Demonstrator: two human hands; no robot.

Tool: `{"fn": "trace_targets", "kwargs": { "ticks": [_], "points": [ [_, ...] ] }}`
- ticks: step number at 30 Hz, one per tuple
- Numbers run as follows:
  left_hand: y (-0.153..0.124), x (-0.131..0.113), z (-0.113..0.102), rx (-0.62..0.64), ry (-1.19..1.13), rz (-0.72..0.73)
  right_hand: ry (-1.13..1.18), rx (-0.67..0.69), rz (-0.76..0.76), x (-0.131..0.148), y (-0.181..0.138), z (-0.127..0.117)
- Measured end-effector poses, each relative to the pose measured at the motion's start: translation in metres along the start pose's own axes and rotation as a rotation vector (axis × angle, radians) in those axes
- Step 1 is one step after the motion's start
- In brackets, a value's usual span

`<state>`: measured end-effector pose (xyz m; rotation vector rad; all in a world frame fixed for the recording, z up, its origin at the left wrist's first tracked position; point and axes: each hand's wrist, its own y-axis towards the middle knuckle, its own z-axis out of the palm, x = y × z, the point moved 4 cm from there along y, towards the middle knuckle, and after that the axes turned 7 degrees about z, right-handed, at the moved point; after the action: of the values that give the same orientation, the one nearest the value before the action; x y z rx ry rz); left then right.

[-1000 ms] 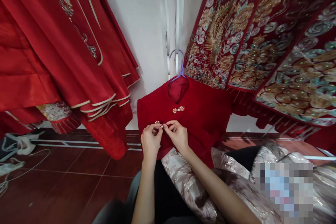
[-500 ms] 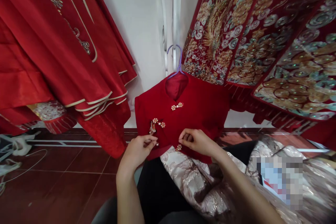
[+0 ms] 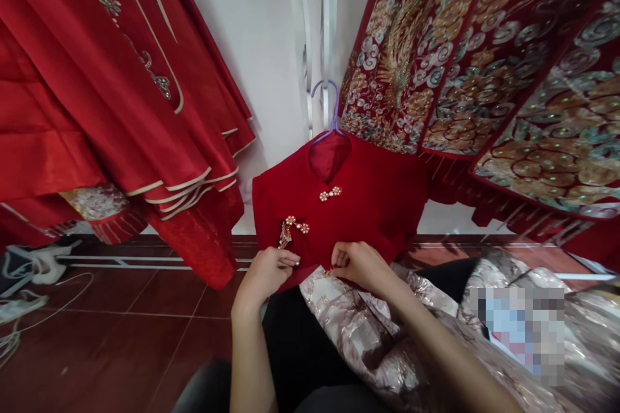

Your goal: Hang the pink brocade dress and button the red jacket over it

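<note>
A purple hanger [image 3: 334, 124] carries the red top [image 3: 368, 200], the tiled floor [image 3: 116, 352] a white cable [image 3: 14, 334]

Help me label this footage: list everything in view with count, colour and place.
Red top: one, red, centre.
Hanger: one, purple, in its neck.
Flower fastenings: two, gold and white, on its front.
Beaded tassel: one, silvery, by the lower fastening.
Low ornament: one, gold, at hem, mostly hidden.
Plain garments: several, red with cream edging, left.
Embroidered garments: count unclear, red, gold and silver, upper right.
Shiny fabric: count unclear, pale silver, lower right.
Uprights: two, white, top centre.
Wall: one, white, behind.
Floor: one, dark red tile, below.
Low rails: two, white, left.
Cables: count unclear, white, far left.
Lap: one, black-clothed, bottom centre.
Left hand: one, bare, below the tassel.
Right hand: one, bare, over the low ornament.
</note>
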<state>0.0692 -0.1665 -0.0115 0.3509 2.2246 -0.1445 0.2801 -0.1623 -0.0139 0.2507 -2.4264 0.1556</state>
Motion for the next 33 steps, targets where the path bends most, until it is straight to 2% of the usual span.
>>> {"fn": "trace_targets", "kwargs": {
  "ticks": [7,12,20,24,29,33],
  "points": [
    [0.003,-0.005,-0.004,-0.043,0.019,0.029,0.325,0.029,-0.079,0.021,0.002,0.0],
    [0.006,-0.004,-0.004,-0.064,-0.113,-0.027,0.438,0.042,-0.113,0.033,0.017,0.016],
    [0.009,0.003,-0.002,-0.074,-0.256,-0.045,0.581,-0.156,-0.079,0.022,0.017,0.042],
    [0.011,0.005,0.0,-0.113,-0.225,-0.048,0.609,-0.242,-0.087,0.019,0.013,0.047],
    [0.014,0.012,0.001,-0.157,-0.184,-0.072,0.59,-0.275,-0.12,0.018,0.012,0.052],
    [0.015,0.016,0.0,-0.113,-0.138,-0.054,0.542,-0.334,-0.176,0.019,0.01,0.058]
  ]
}}
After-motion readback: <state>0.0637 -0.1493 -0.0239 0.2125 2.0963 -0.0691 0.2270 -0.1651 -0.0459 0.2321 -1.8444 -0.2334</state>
